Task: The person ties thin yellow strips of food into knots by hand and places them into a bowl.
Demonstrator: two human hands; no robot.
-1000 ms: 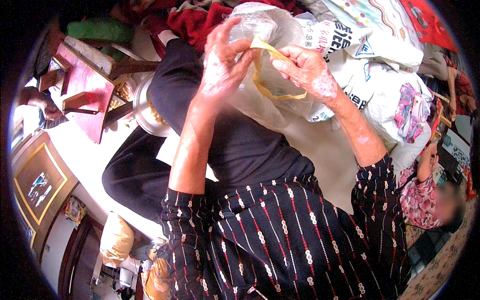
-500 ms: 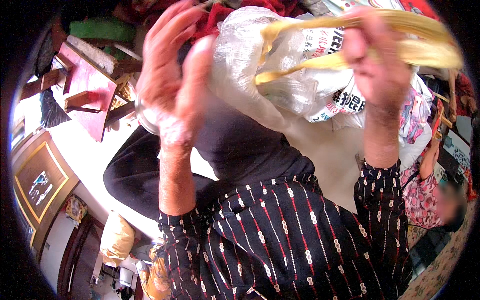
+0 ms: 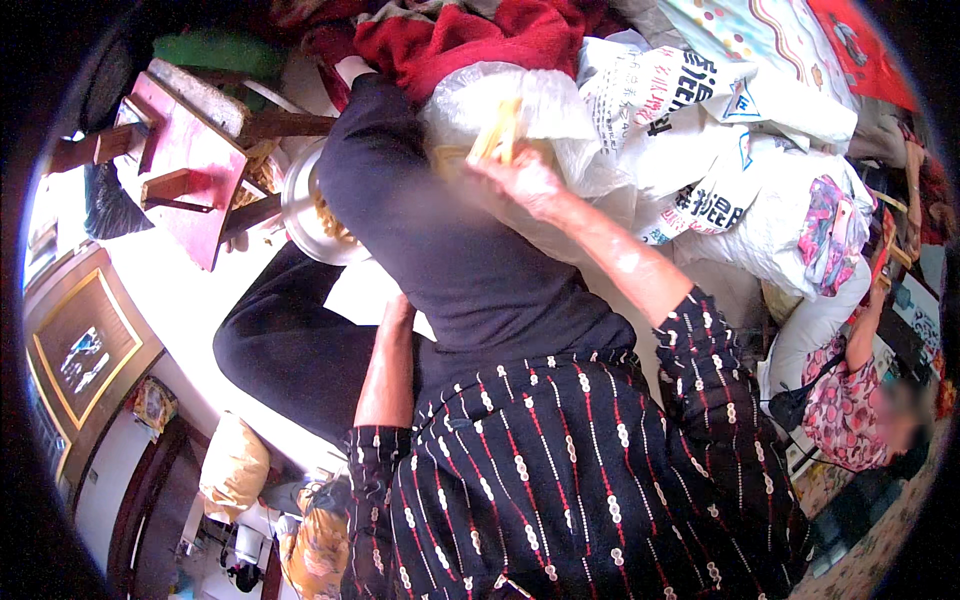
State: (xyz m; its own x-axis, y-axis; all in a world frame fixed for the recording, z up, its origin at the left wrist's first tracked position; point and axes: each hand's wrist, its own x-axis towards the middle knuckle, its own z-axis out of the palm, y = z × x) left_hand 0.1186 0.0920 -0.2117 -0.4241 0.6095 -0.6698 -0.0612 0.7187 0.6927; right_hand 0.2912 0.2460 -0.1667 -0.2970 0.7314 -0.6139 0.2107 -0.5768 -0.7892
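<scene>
My right hand [image 3: 525,180] is closed round folded yellow strips [image 3: 498,135], which stick up from its fingers. What the strips are made of is not clear. Directly behind them lies a crumpled clear plastic bag [image 3: 540,105]. My left forearm [image 3: 386,370] runs up to my dark-trousered leg, and the left hand is hidden behind that leg, so its fingers do not show. Close to the same leg stands a pale round basin [image 3: 296,215] with yellowish pieces inside, partly covered by my knee.
An overturned pink wooden stool [image 3: 185,165] lies at the left. Printed white sacks [image 3: 690,190] pile up at the right, with red cloth [image 3: 470,45] at the far side. Another person in a pink patterned top [image 3: 840,400] sits at the far right.
My right hand has come left and nearer, and the strips, spread in a long loop before, are now gathered short. My left hand has dropped from above the knee to behind it.
</scene>
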